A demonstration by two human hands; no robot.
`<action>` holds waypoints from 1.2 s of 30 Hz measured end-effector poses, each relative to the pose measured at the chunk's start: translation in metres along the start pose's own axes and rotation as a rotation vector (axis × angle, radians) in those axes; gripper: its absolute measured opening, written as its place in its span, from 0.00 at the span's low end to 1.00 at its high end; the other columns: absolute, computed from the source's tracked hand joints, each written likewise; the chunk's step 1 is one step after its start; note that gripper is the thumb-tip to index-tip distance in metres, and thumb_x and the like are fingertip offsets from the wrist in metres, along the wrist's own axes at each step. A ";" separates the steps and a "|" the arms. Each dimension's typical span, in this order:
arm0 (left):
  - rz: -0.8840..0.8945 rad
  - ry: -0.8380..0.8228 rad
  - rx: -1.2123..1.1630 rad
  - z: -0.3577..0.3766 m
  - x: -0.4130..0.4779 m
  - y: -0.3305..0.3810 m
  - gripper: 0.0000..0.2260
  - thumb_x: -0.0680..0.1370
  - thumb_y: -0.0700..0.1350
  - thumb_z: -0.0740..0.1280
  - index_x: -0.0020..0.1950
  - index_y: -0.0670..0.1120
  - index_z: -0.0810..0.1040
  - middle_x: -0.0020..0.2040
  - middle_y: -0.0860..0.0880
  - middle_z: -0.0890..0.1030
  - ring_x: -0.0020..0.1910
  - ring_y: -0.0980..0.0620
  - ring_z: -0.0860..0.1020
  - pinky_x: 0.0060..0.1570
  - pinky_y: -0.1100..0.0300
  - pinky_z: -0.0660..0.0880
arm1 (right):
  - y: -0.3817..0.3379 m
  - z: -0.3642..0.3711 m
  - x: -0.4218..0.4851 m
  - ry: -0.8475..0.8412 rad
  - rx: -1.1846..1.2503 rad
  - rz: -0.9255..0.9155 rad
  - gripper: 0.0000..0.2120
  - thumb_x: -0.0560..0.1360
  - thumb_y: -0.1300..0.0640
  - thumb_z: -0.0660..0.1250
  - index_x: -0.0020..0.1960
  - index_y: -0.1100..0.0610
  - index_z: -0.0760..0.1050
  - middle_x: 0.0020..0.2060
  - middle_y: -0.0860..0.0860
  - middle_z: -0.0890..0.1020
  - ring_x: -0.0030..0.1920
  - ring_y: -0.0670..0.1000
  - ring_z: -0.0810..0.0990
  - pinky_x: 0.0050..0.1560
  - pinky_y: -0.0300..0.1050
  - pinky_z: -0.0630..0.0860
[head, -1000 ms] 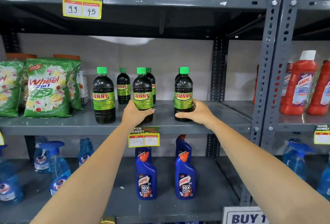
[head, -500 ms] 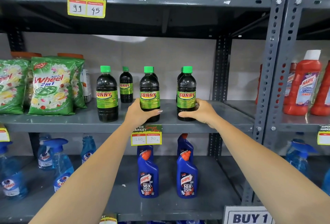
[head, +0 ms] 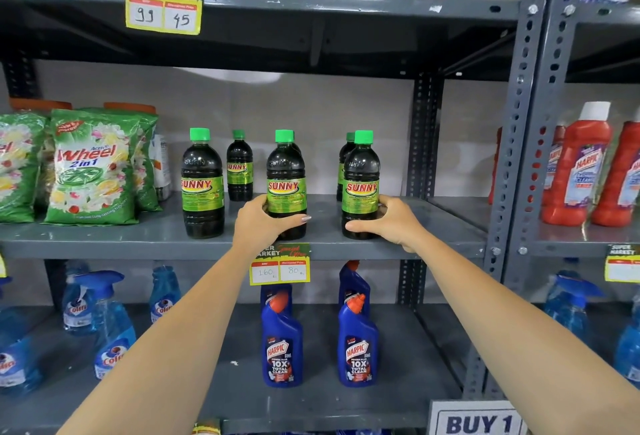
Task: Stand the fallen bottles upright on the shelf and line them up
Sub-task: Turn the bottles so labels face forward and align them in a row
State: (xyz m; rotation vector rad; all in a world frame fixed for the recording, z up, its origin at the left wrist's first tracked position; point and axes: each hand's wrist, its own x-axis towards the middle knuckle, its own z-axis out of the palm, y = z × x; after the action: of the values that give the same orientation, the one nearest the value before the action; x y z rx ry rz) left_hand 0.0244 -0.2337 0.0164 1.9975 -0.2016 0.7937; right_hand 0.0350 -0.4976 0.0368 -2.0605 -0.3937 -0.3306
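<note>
Dark Sunny bottles with green caps stand upright on the grey middle shelf point(head: 104, 239). At the front stand three of them: the left bottle point(head: 202, 185), the middle bottle point(head: 286, 176) and the right bottle point(head: 361, 180). My left hand point(head: 263, 221) wraps around the base of the middle bottle. My right hand point(head: 388, 223) grips the base of the right bottle. Behind stand a smaller-looking bottle point(head: 239, 166) and others, mostly hidden behind the front ones. No bottle lies on its side in view.
Green Wheel detergent bags point(head: 91, 168) fill the shelf's left part. Red Harpic bottles point(head: 575, 164) stand in the right bay past the grey upright point(head: 516, 157). Blue Harpic bottles point(head: 282, 348) and Colin sprays point(head: 112, 327) stand below. A price tag point(head: 280, 265) hangs on the shelf edge.
Both hands stay on the same two bottles. The middle bottle now hides the one behind it, and the view has shifted slightly.
</note>
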 end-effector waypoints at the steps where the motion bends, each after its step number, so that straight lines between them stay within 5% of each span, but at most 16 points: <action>1: 0.002 0.003 -0.003 0.000 -0.001 0.000 0.29 0.61 0.61 0.79 0.57 0.48 0.81 0.48 0.54 0.84 0.49 0.58 0.80 0.50 0.58 0.77 | 0.000 0.000 -0.001 0.003 -0.001 -0.004 0.28 0.61 0.48 0.82 0.58 0.49 0.77 0.50 0.45 0.82 0.51 0.44 0.80 0.46 0.36 0.72; 18: -0.003 -0.044 -0.055 0.000 -0.006 0.005 0.27 0.61 0.59 0.80 0.56 0.52 0.79 0.48 0.58 0.83 0.48 0.63 0.80 0.49 0.63 0.75 | 0.002 -0.001 -0.002 0.019 0.023 0.007 0.25 0.61 0.50 0.82 0.55 0.48 0.76 0.47 0.43 0.81 0.47 0.38 0.78 0.40 0.32 0.70; 25: -0.016 -0.077 -0.015 0.000 -0.005 0.003 0.30 0.62 0.61 0.78 0.59 0.51 0.77 0.50 0.57 0.82 0.50 0.61 0.78 0.48 0.64 0.73 | 0.006 -0.001 0.000 0.003 -0.012 0.012 0.34 0.59 0.45 0.82 0.62 0.49 0.75 0.55 0.46 0.82 0.58 0.49 0.80 0.54 0.42 0.74; 28: -0.032 -0.086 0.014 -0.004 -0.006 0.006 0.28 0.67 0.62 0.74 0.61 0.49 0.75 0.52 0.56 0.80 0.51 0.59 0.77 0.51 0.61 0.74 | 0.003 -0.001 -0.005 0.029 -0.058 0.001 0.55 0.57 0.42 0.82 0.76 0.49 0.57 0.72 0.50 0.68 0.73 0.53 0.66 0.68 0.53 0.67; 30: 0.001 0.053 0.031 -0.011 -0.007 0.008 0.30 0.73 0.69 0.65 0.62 0.46 0.74 0.55 0.51 0.80 0.55 0.51 0.77 0.54 0.53 0.74 | 0.000 0.000 -0.013 0.280 0.010 -0.087 0.60 0.60 0.40 0.80 0.79 0.46 0.44 0.79 0.50 0.54 0.77 0.52 0.56 0.74 0.57 0.58; 33: 0.223 0.424 0.098 -0.036 -0.009 0.006 0.23 0.80 0.63 0.56 0.60 0.47 0.76 0.55 0.50 0.79 0.57 0.50 0.74 0.57 0.51 0.71 | -0.009 0.012 -0.030 0.702 0.097 -0.471 0.42 0.70 0.49 0.75 0.76 0.56 0.56 0.71 0.54 0.65 0.69 0.52 0.68 0.69 0.56 0.68; 36: 0.239 0.631 0.158 -0.077 -0.016 -0.002 0.20 0.79 0.58 0.60 0.64 0.46 0.72 0.59 0.48 0.76 0.59 0.48 0.71 0.59 0.51 0.68 | -0.037 0.046 -0.041 0.717 -0.013 -0.677 0.27 0.72 0.58 0.72 0.68 0.60 0.66 0.59 0.51 0.73 0.55 0.50 0.75 0.55 0.48 0.76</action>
State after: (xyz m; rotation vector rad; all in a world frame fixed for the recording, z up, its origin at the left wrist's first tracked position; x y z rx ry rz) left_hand -0.0217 -0.1722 0.0323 1.7816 -0.0051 1.5889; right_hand -0.0144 -0.4456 0.0270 -1.6179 -0.6207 -1.4198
